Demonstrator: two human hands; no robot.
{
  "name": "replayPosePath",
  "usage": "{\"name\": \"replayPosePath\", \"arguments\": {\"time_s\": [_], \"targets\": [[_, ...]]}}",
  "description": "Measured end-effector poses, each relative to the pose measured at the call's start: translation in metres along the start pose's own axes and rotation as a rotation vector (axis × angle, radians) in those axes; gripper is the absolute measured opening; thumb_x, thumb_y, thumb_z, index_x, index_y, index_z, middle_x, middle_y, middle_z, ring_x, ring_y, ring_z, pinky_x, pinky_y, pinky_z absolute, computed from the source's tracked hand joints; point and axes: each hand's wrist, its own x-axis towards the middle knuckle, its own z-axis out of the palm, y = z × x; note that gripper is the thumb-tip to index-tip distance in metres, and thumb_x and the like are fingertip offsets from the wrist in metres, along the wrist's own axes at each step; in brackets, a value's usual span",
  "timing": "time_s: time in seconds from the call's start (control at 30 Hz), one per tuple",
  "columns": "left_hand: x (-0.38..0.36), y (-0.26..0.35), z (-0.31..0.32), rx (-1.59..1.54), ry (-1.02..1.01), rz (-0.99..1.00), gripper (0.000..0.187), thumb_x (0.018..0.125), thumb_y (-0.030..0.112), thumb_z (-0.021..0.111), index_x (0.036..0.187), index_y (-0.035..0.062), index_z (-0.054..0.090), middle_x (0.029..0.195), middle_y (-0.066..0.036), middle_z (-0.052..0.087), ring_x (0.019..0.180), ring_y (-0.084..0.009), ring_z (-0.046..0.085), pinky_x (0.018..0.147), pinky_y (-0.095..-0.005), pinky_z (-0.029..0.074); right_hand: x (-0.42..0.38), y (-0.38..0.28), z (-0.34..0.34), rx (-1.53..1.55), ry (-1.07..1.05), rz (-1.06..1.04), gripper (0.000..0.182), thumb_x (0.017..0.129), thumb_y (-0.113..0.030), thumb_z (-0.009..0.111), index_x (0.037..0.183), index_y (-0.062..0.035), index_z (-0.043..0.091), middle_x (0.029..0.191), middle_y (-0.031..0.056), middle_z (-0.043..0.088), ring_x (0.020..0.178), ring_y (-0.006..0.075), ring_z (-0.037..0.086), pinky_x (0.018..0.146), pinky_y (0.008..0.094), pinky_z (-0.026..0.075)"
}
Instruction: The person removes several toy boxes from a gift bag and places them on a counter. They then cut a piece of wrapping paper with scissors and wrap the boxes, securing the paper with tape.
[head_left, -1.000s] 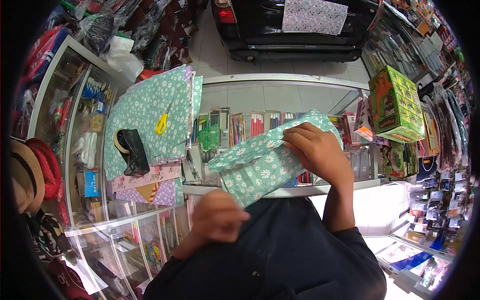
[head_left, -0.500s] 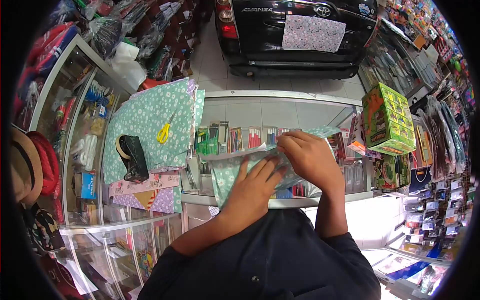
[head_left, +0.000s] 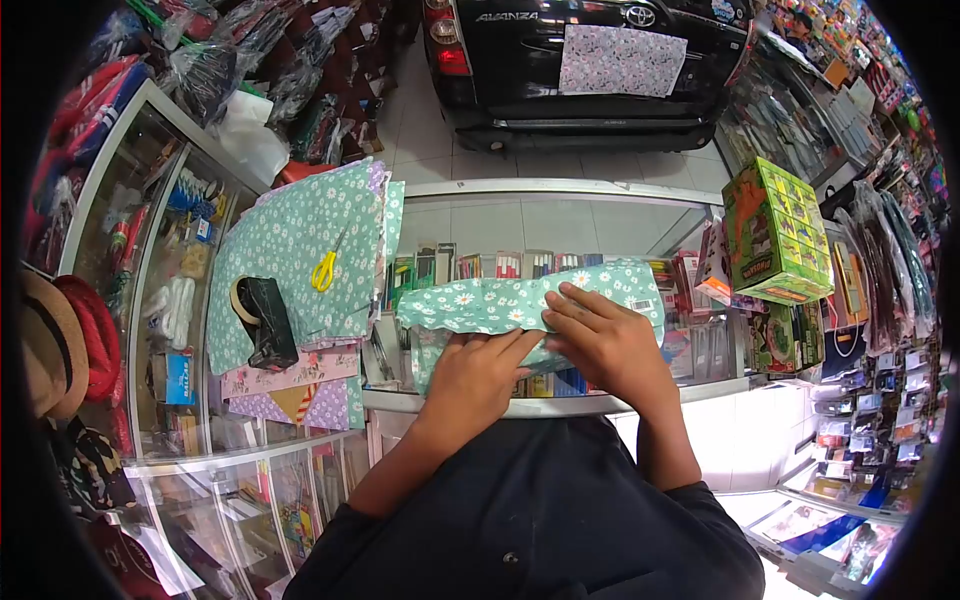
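Observation:
A green daisy-patterned paper lies folded over on the glass counter in front of me, with a small barcode label at its right end. My left hand rests at the paper's lower edge, its fingertips partly under the upper fold. My right hand lies on the paper's right half, fingers spread over the fold. To the left, yellow-handled scissors and a black tape dispenser sit on a stack of green floral sheets.
Pens and boxed stationery show through the glass counter. At the right stands a green box. A black car is beyond the counter. Glass cabinets flank the left side.
The paper's upper part has come down into a flat fold showing its daisy side. My right hand has moved lower and flattened onto it; my left hand's fingers are now at the fold's edge.

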Motion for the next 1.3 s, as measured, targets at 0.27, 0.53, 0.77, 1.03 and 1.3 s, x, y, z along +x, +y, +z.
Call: {"name": "replayPosePath", "arguments": {"time_s": [0.27,0.53,0.77,1.03,1.3], "targets": [[-0.009,0.007,-0.080,-0.215,0.136,0.097,0.042,0.081,0.001,0.072,0.123,0.0062,0.074,0.131,-0.013,0.072,0.135,-0.0288,0.062,0.114,-0.0436,0.048,-0.012,-0.003,0.011,0.088,-0.022,0.107,0.054,0.076,-0.029,0.090,0.124,-0.0097,0.076,0.139,0.0054,0.070,0.139,0.0279,0.059,0.115,0.0488,0.049],[-0.019,-0.075,-0.051,-0.006,0.085,-0.011,0.056,0.073,-0.011,0.060,0.122,0.0098,0.077,0.128,-0.014,0.074,0.128,-0.0274,0.067,0.117,-0.0536,0.047,-0.010,-0.010,0.007,0.068,-0.046,0.142,0.056,0.075,-0.027,0.090,0.126,-0.0092,0.075,0.140,0.0065,0.070,0.141,0.0290,0.057,0.115,0.0517,0.049],[-0.027,-0.052,-0.067,0.018,-0.020,-0.005,0.041,0.074,-0.002,0.067,0.114,0.0004,0.078,0.121,-0.019,0.076,0.128,-0.0330,0.067,0.126,-0.0635,0.027,-0.011,-0.010,0.012,0.085,-0.055,0.133,0.055,0.077,-0.024,0.088,0.129,-0.0094,0.073,0.143,0.0072,0.068,0.142,0.0293,0.056,0.114,0.0521,0.049],[0.008,0.011,-0.025,-0.044,-0.036,0.092,0.071,0.085,0.024,0.082,0.148,0.0017,0.056,0.155,-0.017,0.055,0.150,-0.0371,0.045,0.124,-0.0690,0.023,-0.014,-0.005,0.013,0.063,-0.054,0.085,0.054,0.080,-0.027,0.085,0.129,-0.0078,0.071,0.143,0.0069,0.067,0.140,0.0298,0.057,0.110,0.0531,0.053],[0.005,0.000,0.017,0.138,-0.092,0.066,0.069,0.095,0.013,0.068,0.159,0.0052,0.044,0.165,-0.011,0.045,0.156,-0.0323,0.035,0.124,-0.0665,0.024,-0.023,0.002,0.020,0.084,0.082,0.052,0.053,0.077,-0.023,0.088,0.126,-0.0078,0.072,0.140,0.0079,0.068,0.135,0.0282,0.062,0.106,0.0483,0.057]]}}
